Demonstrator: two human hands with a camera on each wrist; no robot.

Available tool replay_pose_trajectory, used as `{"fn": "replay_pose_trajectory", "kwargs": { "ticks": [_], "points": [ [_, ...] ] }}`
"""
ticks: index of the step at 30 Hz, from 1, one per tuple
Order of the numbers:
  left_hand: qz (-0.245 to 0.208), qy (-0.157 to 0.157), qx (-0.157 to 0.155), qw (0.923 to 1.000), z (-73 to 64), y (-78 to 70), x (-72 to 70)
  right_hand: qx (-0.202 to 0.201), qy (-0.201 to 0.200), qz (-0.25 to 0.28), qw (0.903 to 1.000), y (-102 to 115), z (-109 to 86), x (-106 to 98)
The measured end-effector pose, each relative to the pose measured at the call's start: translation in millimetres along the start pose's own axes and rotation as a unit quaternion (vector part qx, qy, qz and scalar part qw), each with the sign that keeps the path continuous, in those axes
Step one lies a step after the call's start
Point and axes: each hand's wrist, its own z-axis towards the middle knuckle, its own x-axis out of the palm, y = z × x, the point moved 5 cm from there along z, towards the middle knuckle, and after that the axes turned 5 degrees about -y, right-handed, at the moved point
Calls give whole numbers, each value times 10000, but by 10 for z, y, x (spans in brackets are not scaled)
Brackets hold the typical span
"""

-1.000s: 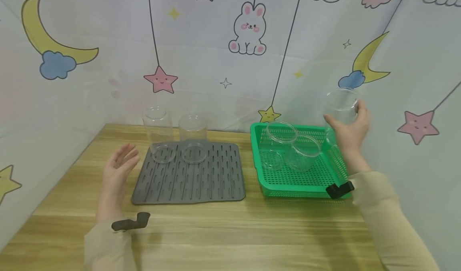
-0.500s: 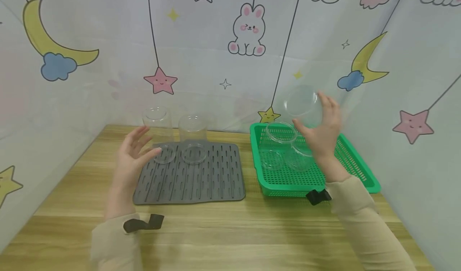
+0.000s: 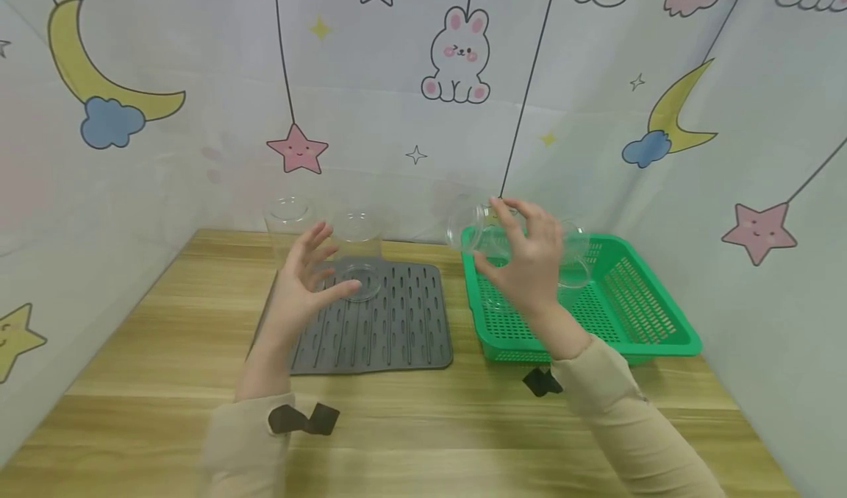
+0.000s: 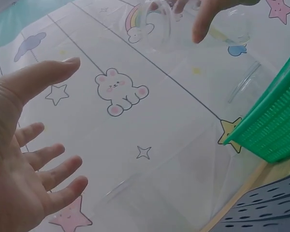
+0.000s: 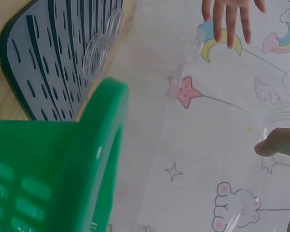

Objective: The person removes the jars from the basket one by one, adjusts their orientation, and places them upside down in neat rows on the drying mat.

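My right hand (image 3: 529, 262) grips a clear cup (image 3: 467, 226) that lies on its side in the air, over the left part of the green basket (image 3: 668, 314). In the right wrist view the thumb (image 5: 275, 141) presses the cup's transparent wall. My left hand (image 3: 301, 292) is raised above the grey drying mat (image 3: 404, 343), fingers spread, holding nothing. Upside down on the mat stand two clear cups; the right one (image 3: 359, 237) shows beside my fingers, and the left one (image 3: 286, 215) is partly hidden behind them. More clear cups (image 3: 574, 266) stand in the basket, partly behind the right hand.
Mat and basket sit side by side on a wood-grain table (image 3: 423, 424). A white cloth backdrop (image 3: 370, 79) with printed stars, moons and a rabbit hangs right behind them and along both sides.
My right hand has carried the clear cup leftward and down from the basket's far right, tipping it from upright onto its side. My left hand has moved right, over the mat.
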Motion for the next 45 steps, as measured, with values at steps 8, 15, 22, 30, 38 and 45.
{"fn": "replay_pose_trajectory", "kwargs": {
  "ticks": [8, 15, 22, 30, 38, 45],
  "points": [
    [125, 510, 143, 9985, 21, 120, 329, -769, 282, -513, 9953, 289, -127, 143],
    [158, 801, 242, 9964, -10, 164, 550, -1165, 478, -697, 9896, 437, -269, 240],
    [79, 1049, 166, 9943, -39, 198, 691, -1372, 596, -639, 9867, 559, -373, 296],
    [233, 1160, 121, 9929, -57, 204, 731, -1511, 764, -559, 9840, 637, -452, 342],
    [289, 1199, 95, 9923, -46, 243, 728, -1562, 926, -386, 9826, 656, -491, 370],
    [290, 1186, 158, 9924, -47, 235, 706, -1360, 1148, -148, 9839, 643, -507, 393]
  ]
}}
